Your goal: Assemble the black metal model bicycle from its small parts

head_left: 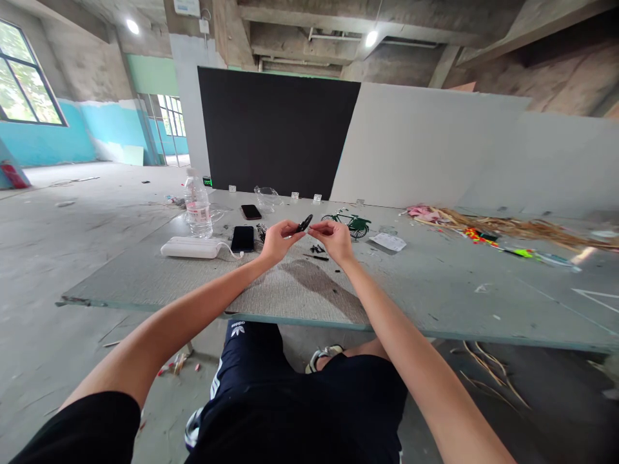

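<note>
In front of me, above the table (213,280), my left hand (279,242) pinches a small black flat part (304,223), seen nearly edge-on. My right hand (337,241) is close beside it, thumb and fingertips pressed together; whatever they hold is too small to make out. Behind the right hand stands a green miniature bicycle (358,224). Several small black pieces (317,249) lie on the tabletop below the hands, along with a thin dark stick-like piece (316,258). A dark metallic object (262,232) is partly hidden behind my left hand.
To the left are a water bottle (197,209), a white power strip (189,247) and two phones, one black (242,239), one farther back (250,211). A paper slip (388,241) lies right. Dry strands (512,227) spread along the back right, before upright boards (275,129).
</note>
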Demonstrator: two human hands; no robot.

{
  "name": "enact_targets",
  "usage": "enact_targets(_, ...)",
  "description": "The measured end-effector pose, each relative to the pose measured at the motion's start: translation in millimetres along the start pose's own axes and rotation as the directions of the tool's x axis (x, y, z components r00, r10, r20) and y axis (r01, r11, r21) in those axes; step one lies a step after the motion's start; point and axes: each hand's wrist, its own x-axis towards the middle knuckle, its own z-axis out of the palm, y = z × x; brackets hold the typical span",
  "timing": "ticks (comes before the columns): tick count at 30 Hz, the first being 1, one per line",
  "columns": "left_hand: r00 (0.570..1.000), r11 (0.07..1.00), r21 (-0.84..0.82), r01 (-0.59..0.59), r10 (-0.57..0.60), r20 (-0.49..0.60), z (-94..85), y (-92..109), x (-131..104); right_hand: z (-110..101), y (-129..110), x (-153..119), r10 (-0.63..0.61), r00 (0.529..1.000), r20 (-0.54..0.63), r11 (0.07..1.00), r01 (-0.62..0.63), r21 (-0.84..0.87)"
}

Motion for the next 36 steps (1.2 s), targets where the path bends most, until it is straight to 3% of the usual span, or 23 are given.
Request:
enact_targets(4, 0.999, 0.999, -0.028, 0.042, -0.041, 0.030, -0.1, 1, 0, -1, 3, 0, -0.069, 0.998, -0.008, 0.996, 0.068, -0.060)
enact_targets(16, 0.997, 1.000, -0.028, 0.005, -0.002, 0.081, -1.3, -5, 1, 0, 2, 2, -0.040, 0.999, 0.018, 0.999, 0.040, -0.008)
enact_targets(20, 0.997, 0.997, 0.073, -0.035, 0.030, 0.078, -2.2, -3, 0, 1, -2, 1, -0.011, 1.000, 0.018, 1.000, 0.011, -0.011)
enact_targets(26, 0.993, 0.968, 0.233, -0.094, 0.074, 0.092, -2.2, 2, -3, -1, -7, -2, -0.118, 0.993, 0.030, 0.967, 0.121, -0.223)
enact_targets(36, 0.959, 0.932, 0.239, -0.273, 0.245, 0.140, -4.8, 7, -3, 1, -5, -2, -0.093, 0.996, -0.017, 0.995, 0.092, -0.022)
